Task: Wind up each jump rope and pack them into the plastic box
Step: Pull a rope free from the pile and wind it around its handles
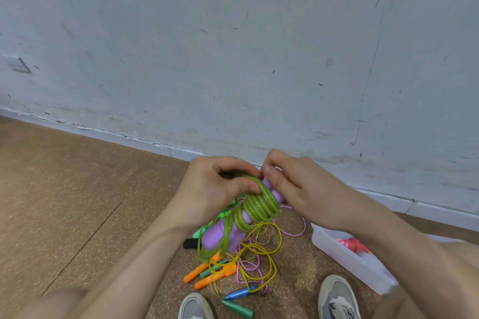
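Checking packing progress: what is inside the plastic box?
A pink rope lies in the plastic box. The right forearm covers much of it, so other contents cannot be seen.

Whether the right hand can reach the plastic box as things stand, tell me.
Probably yes: the plastic box lies open close below the right hand, nothing between, but that hand is busy holding the green rope.
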{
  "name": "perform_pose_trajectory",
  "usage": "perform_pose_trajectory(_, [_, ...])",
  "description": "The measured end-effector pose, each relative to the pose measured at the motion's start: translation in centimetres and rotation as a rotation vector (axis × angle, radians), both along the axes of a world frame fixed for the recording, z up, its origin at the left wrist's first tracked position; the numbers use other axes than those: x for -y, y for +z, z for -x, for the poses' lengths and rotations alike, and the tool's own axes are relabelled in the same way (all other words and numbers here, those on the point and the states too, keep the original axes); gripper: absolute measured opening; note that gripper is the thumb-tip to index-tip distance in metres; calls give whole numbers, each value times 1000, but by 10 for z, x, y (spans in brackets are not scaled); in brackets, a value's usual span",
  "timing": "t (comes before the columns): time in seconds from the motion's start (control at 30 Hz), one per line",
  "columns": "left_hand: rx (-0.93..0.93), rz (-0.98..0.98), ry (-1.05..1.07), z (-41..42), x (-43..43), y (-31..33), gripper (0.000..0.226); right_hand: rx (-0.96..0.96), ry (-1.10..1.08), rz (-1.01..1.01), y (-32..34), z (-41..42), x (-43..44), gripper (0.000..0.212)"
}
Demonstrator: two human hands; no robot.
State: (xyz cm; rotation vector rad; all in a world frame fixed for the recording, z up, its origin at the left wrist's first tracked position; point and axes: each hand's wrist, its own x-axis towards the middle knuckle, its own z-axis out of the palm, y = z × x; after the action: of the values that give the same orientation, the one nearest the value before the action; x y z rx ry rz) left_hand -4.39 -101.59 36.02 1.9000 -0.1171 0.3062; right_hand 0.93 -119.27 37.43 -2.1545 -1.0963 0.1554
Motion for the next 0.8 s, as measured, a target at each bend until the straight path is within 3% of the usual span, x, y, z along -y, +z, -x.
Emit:
perform_pose_trajectory(0.03, [-88, 161, -20, -2, -2, -1, 21, 1, 19, -24, 1, 2, 0, 16])
perform_pose_trajectory(0.13, [-227, 384, -178, -7, -9, -12, 30, -27, 62, -48, 6, 7, 2, 8])
perform_pose_trajectory(0.3, [-444, 533, -416, -13, -14, -20, 61, -140, 127, -101, 8, 9, 4, 10])
perform_pose_trajectory(0.4, [-525, 637, -546, -16, -16, -23, 68, -399, 174, -209, 8, 14, 0, 11])
perform_pose_trajectory(0.47, [-517, 738, -620, -15, -11, -24, 59, -625, 216, -326, 11, 19, -4, 12])
perform_pose_trajectory(0.57, [-480, 758, -468, -12, 3, -30, 19, -709, 126, -432, 13, 21, -10, 17])
perform_pose_trajectory(0.63, [-456, 818, -253, -12, 17, -38, 26, -707, -59, -552, 10, 13, -14, 17])
perform_pose_trajectory(0.67, [-434, 867, -153, -13, 26, -43, 18, -691, -171, -612, 8, 7, -16, 18])
perform_pose_trajectory(0.7, [-375, 821, -72, -11, 36, -47, 11, -649, -283, -652, 3, -1, -18, 19])
perform_pose_trajectory(0.73, [-306, 650, 8, -9, 44, -51, 8, -573, -383, -654, -3, -9, -20, 19])
perform_pose_trajectory(0.8, [-193, 45, 55, 0, 57, -56, 8, -364, -534, -570, -16, -25, -20, 19])
